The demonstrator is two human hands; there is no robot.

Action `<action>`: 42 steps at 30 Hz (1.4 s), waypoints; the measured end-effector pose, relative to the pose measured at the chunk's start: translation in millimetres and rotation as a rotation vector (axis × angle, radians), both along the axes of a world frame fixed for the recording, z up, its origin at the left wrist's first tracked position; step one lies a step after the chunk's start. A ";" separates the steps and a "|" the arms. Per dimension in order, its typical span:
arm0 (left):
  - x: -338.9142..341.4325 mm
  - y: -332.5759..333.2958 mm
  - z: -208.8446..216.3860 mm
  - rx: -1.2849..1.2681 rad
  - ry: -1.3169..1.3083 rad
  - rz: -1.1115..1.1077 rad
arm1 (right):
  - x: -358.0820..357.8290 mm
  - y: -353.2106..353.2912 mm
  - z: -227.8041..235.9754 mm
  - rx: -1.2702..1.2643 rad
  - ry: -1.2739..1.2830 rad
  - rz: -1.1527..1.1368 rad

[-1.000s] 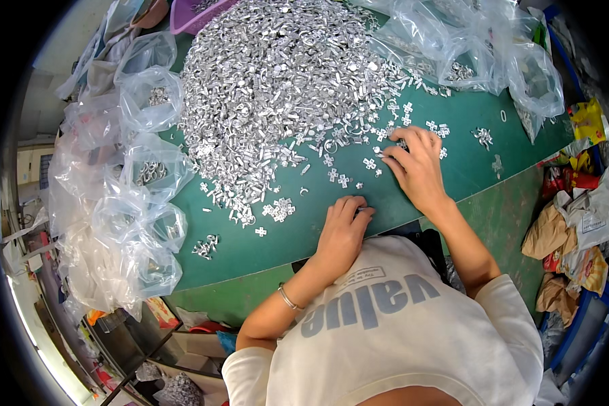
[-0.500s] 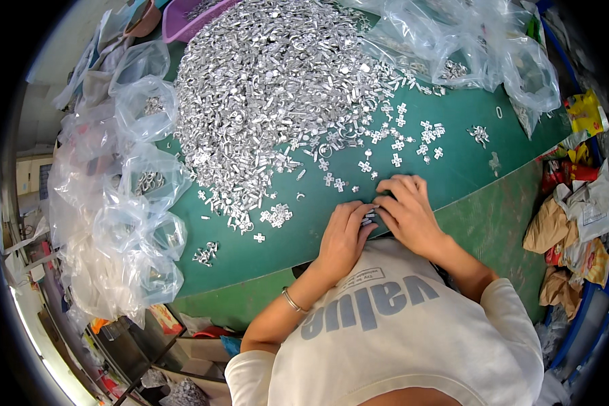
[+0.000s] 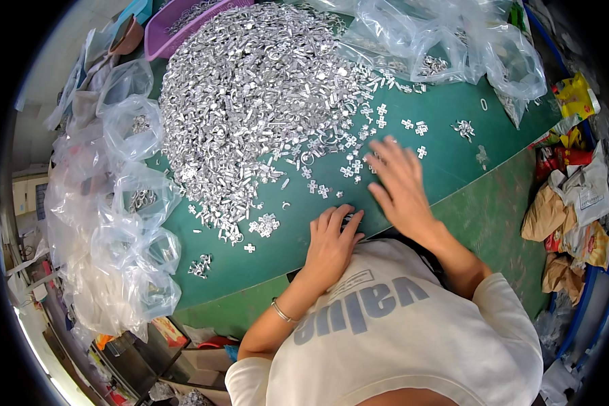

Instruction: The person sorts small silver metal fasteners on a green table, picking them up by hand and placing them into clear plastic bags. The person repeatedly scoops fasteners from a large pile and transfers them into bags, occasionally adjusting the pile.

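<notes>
My left hand [image 3: 332, 238] rests at the near edge of the green table [image 3: 277, 260], its fingers curled around a few small silver metal pieces [image 3: 348, 219] that show partly between thumb and fingers. To its right, my right hand [image 3: 404, 191] reaches over the table with fingers apart and smeared by motion; I see nothing in it. Silver cross-shaped charms [image 3: 351, 169] lie scattered just beyond the right hand's fingertips. Past them rises a large heap of mixed silver charms [image 3: 250, 101]. A small cluster of crosses [image 3: 264, 224] lies left of my left hand.
Clear plastic bags [image 3: 134, 196] holding small metal parts line the left edge. More clear bags [image 3: 419, 40] lie at the far right. A purple basket [image 3: 157, 39] stands behind the heap. Small piles [image 3: 200, 266] of pieces sit near the front left. Brown paper packaging [image 3: 549, 215] stands beyond the right edge.
My right hand has left my left hand and moved out over the scattered crosses, its fingers spreading. My left hand stays by the table edge, still closed. The whole view has shifted slightly.
</notes>
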State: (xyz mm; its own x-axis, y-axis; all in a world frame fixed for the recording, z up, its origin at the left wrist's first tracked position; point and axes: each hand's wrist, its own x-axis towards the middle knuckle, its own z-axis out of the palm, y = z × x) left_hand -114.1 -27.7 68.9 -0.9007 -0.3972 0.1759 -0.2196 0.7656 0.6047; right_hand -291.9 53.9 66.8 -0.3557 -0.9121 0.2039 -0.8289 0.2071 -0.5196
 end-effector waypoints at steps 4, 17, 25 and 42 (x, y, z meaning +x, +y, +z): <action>9.2 -5.6 -7.1 0.030 0.053 -0.038 | -10.4 9.3 -2.6 0.051 0.106 -0.252; -10.7 0.0 -8.0 0.164 0.160 -0.058 | -82.7 4.9 -11.9 -0.135 0.313 -0.340; -15.0 4.9 -10.2 0.159 0.158 -0.036 | -51.1 22.5 4.6 -0.198 0.213 -0.319; -4.0 6.0 -19.5 -0.014 0.100 -0.048 | -9.7 -7.5 11.8 -0.212 -0.262 0.036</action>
State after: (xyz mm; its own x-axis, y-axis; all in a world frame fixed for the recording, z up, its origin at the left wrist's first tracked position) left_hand -118.1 -21.6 49.4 -0.8964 -0.3509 0.2708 -0.1217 0.7823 0.6110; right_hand -301.6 46.4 78.6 -0.3896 -0.8719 0.2965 -0.6665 0.0448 -0.7441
